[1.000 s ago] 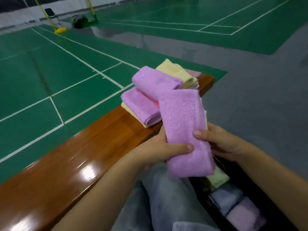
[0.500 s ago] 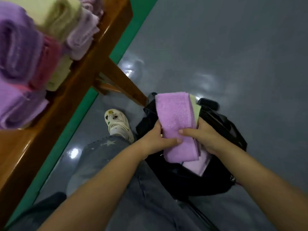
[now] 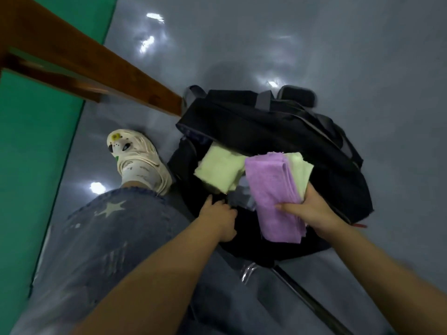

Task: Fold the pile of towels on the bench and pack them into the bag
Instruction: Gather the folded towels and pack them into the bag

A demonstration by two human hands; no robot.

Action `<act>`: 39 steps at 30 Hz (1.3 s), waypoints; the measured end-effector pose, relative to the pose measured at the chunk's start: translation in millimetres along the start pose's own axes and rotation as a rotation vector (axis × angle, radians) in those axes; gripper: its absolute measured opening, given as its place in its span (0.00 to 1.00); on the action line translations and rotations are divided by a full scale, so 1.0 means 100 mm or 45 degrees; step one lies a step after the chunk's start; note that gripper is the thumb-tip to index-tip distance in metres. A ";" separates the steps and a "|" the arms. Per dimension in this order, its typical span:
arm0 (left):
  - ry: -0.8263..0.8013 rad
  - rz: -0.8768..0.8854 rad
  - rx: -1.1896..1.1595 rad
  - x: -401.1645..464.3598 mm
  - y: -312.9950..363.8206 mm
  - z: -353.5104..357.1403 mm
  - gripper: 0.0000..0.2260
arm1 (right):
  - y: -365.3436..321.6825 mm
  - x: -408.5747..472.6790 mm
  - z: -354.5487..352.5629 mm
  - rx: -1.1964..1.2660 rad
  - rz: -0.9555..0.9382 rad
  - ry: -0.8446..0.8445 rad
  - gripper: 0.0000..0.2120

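A black bag (image 3: 278, 126) stands open on the grey floor beside my leg. My right hand (image 3: 312, 209) grips a folded purple towel (image 3: 275, 197) over the bag's opening, with a pale yellow-green towel (image 3: 302, 170) pressed behind it. Another yellow-green towel (image 3: 220, 168) lies inside the bag, and a greyish one (image 3: 242, 197) shows beneath it. My left hand (image 3: 220, 213) holds the near rim of the bag, fingers curled over the dark fabric. The pile of towels on the bench is out of view.
The wooden bench leg (image 3: 116, 76) slants down to the bag's left side. My foot in a cream shoe (image 3: 137, 160) and my jeans-covered knee (image 3: 116, 228) sit left of the bag. Green court flooring (image 3: 31, 153) runs along the left.
My view swung down from the bench to the bag. My left hand let go of the purple towel and took the bag's rim; my right hand carried the towel down over the opening.
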State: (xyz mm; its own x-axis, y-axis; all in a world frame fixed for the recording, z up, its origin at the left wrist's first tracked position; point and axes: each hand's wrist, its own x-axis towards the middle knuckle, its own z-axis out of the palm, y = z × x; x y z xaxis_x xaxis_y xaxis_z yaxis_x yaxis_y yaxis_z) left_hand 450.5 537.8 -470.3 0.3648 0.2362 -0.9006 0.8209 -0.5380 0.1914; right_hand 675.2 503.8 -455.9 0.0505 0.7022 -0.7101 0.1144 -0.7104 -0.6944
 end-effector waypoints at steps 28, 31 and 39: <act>-0.179 0.116 -0.013 -0.50 -0.15 0.04 0.16 | 0.67 0.12 0.72 -1.479 -0.803 -0.435 0.37; -0.161 0.092 -0.094 -0.50 -0.19 0.06 0.14 | 0.62 0.24 0.82 -1.555 -0.730 -0.554 0.36; -0.142 0.184 -0.113 -0.48 -0.28 0.05 0.14 | 0.61 0.58 1.43 -1.490 -0.189 -0.171 0.23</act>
State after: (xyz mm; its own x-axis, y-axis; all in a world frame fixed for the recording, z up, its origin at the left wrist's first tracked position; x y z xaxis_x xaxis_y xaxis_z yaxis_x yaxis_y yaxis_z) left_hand 408.3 537.3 -434.5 0.4347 0.0675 -0.8980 0.8007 -0.4854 0.3511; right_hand 542.8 495.0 -556.0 -0.1365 0.7140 -0.6867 0.9511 -0.0994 -0.2924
